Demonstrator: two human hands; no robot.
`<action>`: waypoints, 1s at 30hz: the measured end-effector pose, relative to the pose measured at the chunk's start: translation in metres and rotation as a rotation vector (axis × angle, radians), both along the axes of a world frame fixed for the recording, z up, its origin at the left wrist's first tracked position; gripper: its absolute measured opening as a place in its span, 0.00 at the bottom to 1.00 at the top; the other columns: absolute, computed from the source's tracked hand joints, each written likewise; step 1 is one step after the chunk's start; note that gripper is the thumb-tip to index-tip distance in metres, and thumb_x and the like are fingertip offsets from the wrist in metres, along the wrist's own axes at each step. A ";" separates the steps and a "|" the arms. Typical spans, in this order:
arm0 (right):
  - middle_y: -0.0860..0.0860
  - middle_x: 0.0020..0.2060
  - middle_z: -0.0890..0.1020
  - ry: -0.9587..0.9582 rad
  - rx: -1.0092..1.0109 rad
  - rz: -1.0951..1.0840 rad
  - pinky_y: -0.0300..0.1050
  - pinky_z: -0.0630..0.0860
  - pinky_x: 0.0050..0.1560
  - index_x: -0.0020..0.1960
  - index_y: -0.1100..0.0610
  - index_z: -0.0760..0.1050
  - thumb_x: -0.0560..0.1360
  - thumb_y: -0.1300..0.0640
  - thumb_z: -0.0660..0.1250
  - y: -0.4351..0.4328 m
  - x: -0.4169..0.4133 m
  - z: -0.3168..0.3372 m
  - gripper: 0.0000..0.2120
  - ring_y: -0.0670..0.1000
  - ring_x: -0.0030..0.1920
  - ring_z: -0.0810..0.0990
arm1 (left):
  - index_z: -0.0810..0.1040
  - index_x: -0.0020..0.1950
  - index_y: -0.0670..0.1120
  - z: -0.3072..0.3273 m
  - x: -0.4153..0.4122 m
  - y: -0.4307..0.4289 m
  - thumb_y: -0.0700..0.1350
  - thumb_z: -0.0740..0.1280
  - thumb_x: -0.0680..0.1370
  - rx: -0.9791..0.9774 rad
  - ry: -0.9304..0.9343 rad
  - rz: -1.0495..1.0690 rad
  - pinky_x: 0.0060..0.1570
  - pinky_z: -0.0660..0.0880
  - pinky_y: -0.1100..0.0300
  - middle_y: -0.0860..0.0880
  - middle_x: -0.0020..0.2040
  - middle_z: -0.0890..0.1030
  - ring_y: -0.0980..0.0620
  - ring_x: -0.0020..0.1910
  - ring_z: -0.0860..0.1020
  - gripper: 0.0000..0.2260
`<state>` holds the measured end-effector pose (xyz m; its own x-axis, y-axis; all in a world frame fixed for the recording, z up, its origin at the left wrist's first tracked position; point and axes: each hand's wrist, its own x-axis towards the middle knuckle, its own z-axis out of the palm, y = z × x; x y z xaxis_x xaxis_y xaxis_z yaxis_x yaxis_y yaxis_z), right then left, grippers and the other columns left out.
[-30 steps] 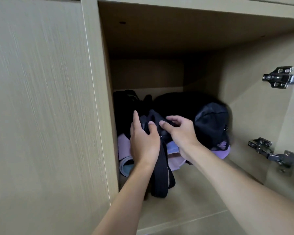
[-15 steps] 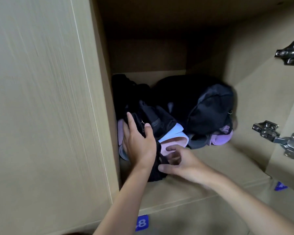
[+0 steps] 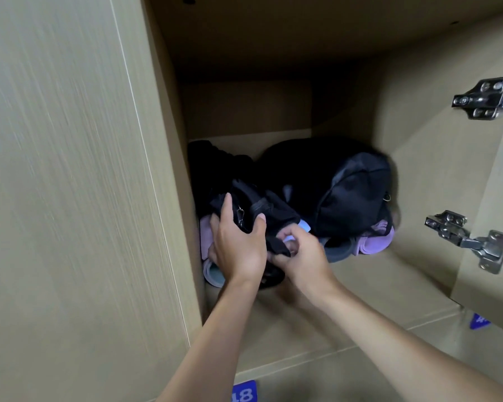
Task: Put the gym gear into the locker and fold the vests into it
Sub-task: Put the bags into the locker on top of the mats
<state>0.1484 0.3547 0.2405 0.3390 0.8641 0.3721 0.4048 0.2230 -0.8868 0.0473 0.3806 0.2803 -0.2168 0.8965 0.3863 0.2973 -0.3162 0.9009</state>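
Inside the open locker lies a heap of gym gear. A black bag sits at the back right on a purple rolled mat. My left hand grips a black strapped piece with a zipper at the front left of the heap. Beside it my right hand pinches the loose black strap end. Pink and light blue folded cloth shows under the black gear, partly hidden by my hands.
The locker door stands open at the right, with two metal hinges jutting inward. A closed wooden panel fills the left. Blue number tags mark the lower edge. The front of the locker floor lies bare.
My right hand has risen from the locker floor to the black strap and now pinches its end. My left hand keeps its hold on the black gear.
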 end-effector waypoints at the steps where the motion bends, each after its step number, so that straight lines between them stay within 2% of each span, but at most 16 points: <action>1: 0.51 0.30 0.75 0.032 0.045 -0.006 0.39 0.71 0.29 0.41 0.50 0.74 0.71 0.65 0.75 0.002 0.001 0.011 0.14 0.47 0.28 0.72 | 0.64 0.77 0.58 0.004 0.003 0.003 0.50 0.71 0.76 0.029 -0.035 -0.015 0.73 0.63 0.47 0.52 0.75 0.67 0.50 0.71 0.70 0.31; 3: 0.50 0.32 0.77 0.057 0.145 -0.004 0.36 0.73 0.25 0.45 0.58 0.76 0.72 0.70 0.71 0.007 0.001 0.036 0.09 0.43 0.25 0.74 | 0.65 0.77 0.56 0.018 0.008 0.008 0.49 0.71 0.77 0.087 -0.070 -0.034 0.71 0.64 0.53 0.51 0.76 0.66 0.50 0.72 0.69 0.30; 6: 0.52 0.36 0.77 0.009 0.305 -0.070 0.26 0.68 0.29 0.46 0.64 0.76 0.72 0.75 0.67 0.022 0.001 0.063 0.08 0.37 0.28 0.76 | 0.64 0.78 0.53 0.039 0.018 0.015 0.47 0.68 0.79 0.116 -0.051 -0.058 0.69 0.60 0.59 0.49 0.80 0.60 0.50 0.76 0.62 0.28; 8: 0.53 0.39 0.78 -0.097 0.334 -0.140 0.28 0.69 0.35 0.47 0.61 0.76 0.70 0.73 0.68 0.034 0.002 0.063 0.09 0.43 0.37 0.78 | 0.63 0.78 0.50 0.045 0.021 0.022 0.45 0.66 0.81 0.114 -0.013 -0.057 0.69 0.60 0.60 0.46 0.81 0.57 0.48 0.77 0.60 0.26; 10: 0.52 0.43 0.77 -0.263 0.303 -0.156 0.33 0.69 0.43 0.50 0.59 0.76 0.71 0.68 0.69 0.044 0.006 0.044 0.09 0.48 0.43 0.75 | 0.63 0.78 0.48 0.039 0.020 0.028 0.43 0.64 0.82 0.079 0.020 -0.056 0.68 0.60 0.60 0.44 0.81 0.56 0.47 0.77 0.60 0.25; 12: 0.48 0.47 0.73 -0.415 0.225 -0.071 0.42 0.69 0.47 0.55 0.56 0.75 0.74 0.58 0.66 0.042 0.009 0.021 0.10 0.46 0.46 0.73 | 0.63 0.78 0.49 0.029 0.019 0.031 0.43 0.63 0.82 0.033 0.034 -0.051 0.67 0.61 0.59 0.46 0.81 0.54 0.49 0.77 0.61 0.25; 15: 0.43 0.51 0.69 -0.512 0.023 0.003 0.53 0.68 0.50 0.61 0.46 0.71 0.73 0.46 0.58 0.033 0.007 0.008 0.17 0.44 0.51 0.71 | 0.61 0.79 0.55 0.012 0.017 0.024 0.45 0.62 0.82 -0.007 0.051 -0.030 0.68 0.64 0.49 0.51 0.82 0.50 0.49 0.74 0.66 0.26; 18: 0.45 0.50 0.70 -0.780 0.050 -0.127 0.48 0.65 0.52 0.64 0.44 0.70 0.74 0.48 0.60 0.041 0.009 0.012 0.19 0.48 0.53 0.67 | 0.59 0.79 0.59 0.002 0.014 0.015 0.51 0.65 0.80 0.045 0.050 0.024 0.73 0.60 0.45 0.52 0.82 0.49 0.48 0.74 0.66 0.29; 19: 0.45 0.50 0.70 -0.815 0.081 -0.145 0.47 0.64 0.53 0.64 0.45 0.69 0.73 0.49 0.60 0.046 0.009 0.012 0.20 0.50 0.53 0.67 | 0.59 0.79 0.61 -0.002 0.011 0.014 0.53 0.66 0.79 0.070 0.058 0.040 0.74 0.58 0.44 0.53 0.82 0.49 0.50 0.75 0.64 0.30; 23: 0.46 0.50 0.69 -0.724 0.035 -0.209 0.46 0.62 0.54 0.58 0.47 0.69 0.79 0.48 0.60 0.063 0.000 0.012 0.09 0.50 0.54 0.67 | 0.61 0.78 0.61 -0.016 0.007 0.024 0.54 0.65 0.80 -0.032 0.187 0.035 0.76 0.47 0.46 0.49 0.82 0.53 0.53 0.79 0.57 0.27; 25: 0.46 0.54 0.69 -0.758 0.022 -0.188 0.47 0.63 0.57 0.64 0.46 0.68 0.80 0.44 0.58 0.065 0.002 0.005 0.14 0.50 0.57 0.66 | 0.59 0.79 0.60 -0.026 0.005 0.027 0.51 0.64 0.81 -0.039 0.256 0.052 0.75 0.45 0.50 0.46 0.81 0.56 0.53 0.78 0.59 0.27; 27: 0.46 0.63 0.69 -0.726 0.043 -0.114 0.49 0.65 0.63 0.73 0.46 0.63 0.79 0.42 0.60 0.055 0.012 -0.001 0.24 0.51 0.63 0.68 | 0.58 0.79 0.60 -0.032 0.006 0.027 0.50 0.63 0.82 -0.024 0.294 0.082 0.74 0.46 0.52 0.46 0.81 0.57 0.53 0.78 0.60 0.27; 29: 0.45 0.71 0.65 -0.667 0.048 -0.021 0.50 0.66 0.68 0.78 0.48 0.55 0.77 0.38 0.62 0.041 0.024 -0.008 0.35 0.48 0.69 0.66 | 0.57 0.80 0.59 -0.033 0.007 0.029 0.50 0.62 0.82 -0.032 0.309 0.103 0.74 0.46 0.53 0.45 0.81 0.57 0.52 0.78 0.59 0.27; 30: 0.44 0.75 0.61 -0.700 0.028 0.013 0.51 0.65 0.69 0.79 0.48 0.52 0.74 0.34 0.61 0.034 0.028 -0.011 0.40 0.48 0.72 0.64 | 0.57 0.80 0.59 -0.032 0.007 0.030 0.51 0.61 0.82 -0.048 0.307 0.103 0.74 0.46 0.53 0.45 0.81 0.57 0.52 0.78 0.59 0.27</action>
<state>0.1761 0.3890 0.2297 0.0011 0.8534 0.5213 0.8760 0.2506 -0.4120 0.0543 0.4105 0.2478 -0.1870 0.8947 0.4056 0.5856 -0.2300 0.7773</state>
